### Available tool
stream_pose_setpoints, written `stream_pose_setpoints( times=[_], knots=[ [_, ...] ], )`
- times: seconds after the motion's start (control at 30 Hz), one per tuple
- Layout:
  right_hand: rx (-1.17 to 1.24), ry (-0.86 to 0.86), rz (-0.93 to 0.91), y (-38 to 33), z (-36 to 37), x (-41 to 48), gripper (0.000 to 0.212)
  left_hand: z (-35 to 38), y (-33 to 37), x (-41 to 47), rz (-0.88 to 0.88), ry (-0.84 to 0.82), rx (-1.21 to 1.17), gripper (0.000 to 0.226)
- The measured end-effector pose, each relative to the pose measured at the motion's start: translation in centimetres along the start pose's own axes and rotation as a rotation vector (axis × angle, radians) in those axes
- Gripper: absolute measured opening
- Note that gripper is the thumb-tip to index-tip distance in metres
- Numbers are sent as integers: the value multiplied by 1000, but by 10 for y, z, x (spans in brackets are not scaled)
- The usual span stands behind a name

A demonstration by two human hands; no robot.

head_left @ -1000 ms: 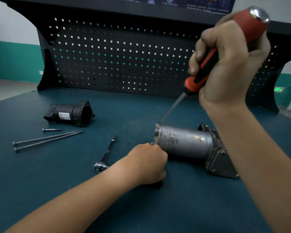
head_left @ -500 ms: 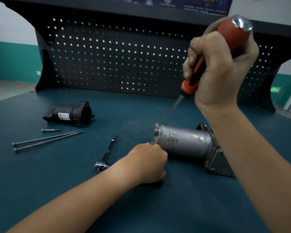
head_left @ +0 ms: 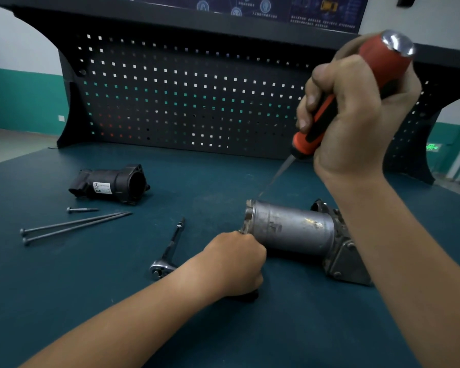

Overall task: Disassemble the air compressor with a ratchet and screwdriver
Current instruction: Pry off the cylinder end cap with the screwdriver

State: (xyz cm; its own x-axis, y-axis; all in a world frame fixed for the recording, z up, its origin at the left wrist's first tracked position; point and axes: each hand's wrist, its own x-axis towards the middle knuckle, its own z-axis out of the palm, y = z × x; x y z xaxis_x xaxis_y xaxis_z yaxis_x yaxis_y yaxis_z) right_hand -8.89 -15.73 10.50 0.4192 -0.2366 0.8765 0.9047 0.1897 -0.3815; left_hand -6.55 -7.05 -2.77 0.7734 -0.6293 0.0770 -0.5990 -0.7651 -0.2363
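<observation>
In the head view the air compressor (head_left: 290,229) lies on its side on the counter (head_left: 223,328), its long axis running left to right. Our left hand (head_left: 237,261) curls its fingers round the near edge of the left end, and our right hand (head_left: 356,115) clenches the screwdriver (head_left: 377,62). The blade slants down and left, tip just above that end's top rim, so we judge prying falls to the right hand

The compressor body (head_left: 290,228) was dull, scuffed grey metal. The screwdriver (head_left: 356,94) had a matt red-and-black handle with a shiny chrome cap. The ratchet (head_left: 168,253) gleamed; the bench (head_left: 91,288) was matt teal.
</observation>
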Motion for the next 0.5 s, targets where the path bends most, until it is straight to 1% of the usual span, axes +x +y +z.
stream_pose_setpoints(
  times=[0.13, 0.27, 0.37, 0.5],
  knots=[
    [-17, 26, 10, -1, -3, -1, 17, 0, 0, 0, -4, 0, 0, 21],
    [36, 70, 25, -4, -8, 2, 18, 0, 1, 1, -3, -5, 11, 22],
    [77, 73, 53, -6, -9, 5, 19, 0, 0, 1, -4, -8, 18, 23],
    [60, 78, 81, -3, -6, 3, 18, 2, 0, 1, -11, -4, 18, 23]
  ],
)
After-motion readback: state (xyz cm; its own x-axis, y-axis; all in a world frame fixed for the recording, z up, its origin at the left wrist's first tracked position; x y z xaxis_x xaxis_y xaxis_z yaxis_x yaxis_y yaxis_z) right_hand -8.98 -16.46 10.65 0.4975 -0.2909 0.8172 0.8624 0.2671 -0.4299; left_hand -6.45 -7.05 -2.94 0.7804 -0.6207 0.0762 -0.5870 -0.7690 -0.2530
